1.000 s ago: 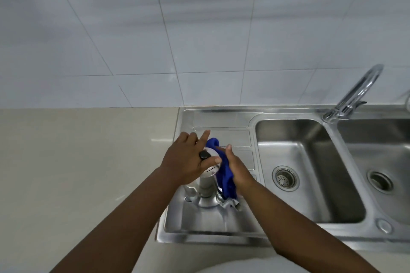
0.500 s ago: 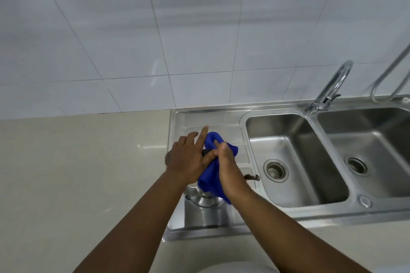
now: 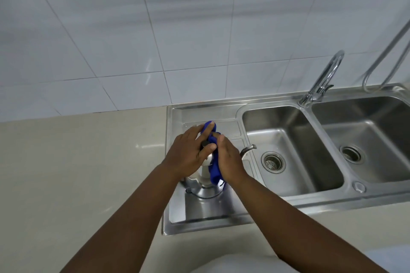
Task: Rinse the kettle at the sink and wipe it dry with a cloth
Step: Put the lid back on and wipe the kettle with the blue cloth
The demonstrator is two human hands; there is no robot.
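Observation:
A shiny steel kettle (image 3: 203, 186) stands on the sink's drainboard (image 3: 204, 213), its spout poking out to the right past my hands. My left hand (image 3: 188, 153) lies over the kettle's lid, thumb beside its black knob. My right hand (image 3: 229, 158) presses a blue cloth (image 3: 214, 170) against the kettle's right side; a tip of the cloth sticks up behind my fingers. Most of the kettle's upper body is hidden under both hands.
Two steel basins lie to the right, the near basin (image 3: 288, 139) with a drain strainer and the far basin (image 3: 372, 131). A curved tap (image 3: 326, 75) rises between them, a hose (image 3: 386, 53) hangs at the far right. Beige counter (image 3: 77, 173) spreads left; white tiled wall behind.
My right hand has slid the cloth round the kettle's side and the spout now shows to the right. My view has shifted, bringing more of the right basin and the hose into sight.

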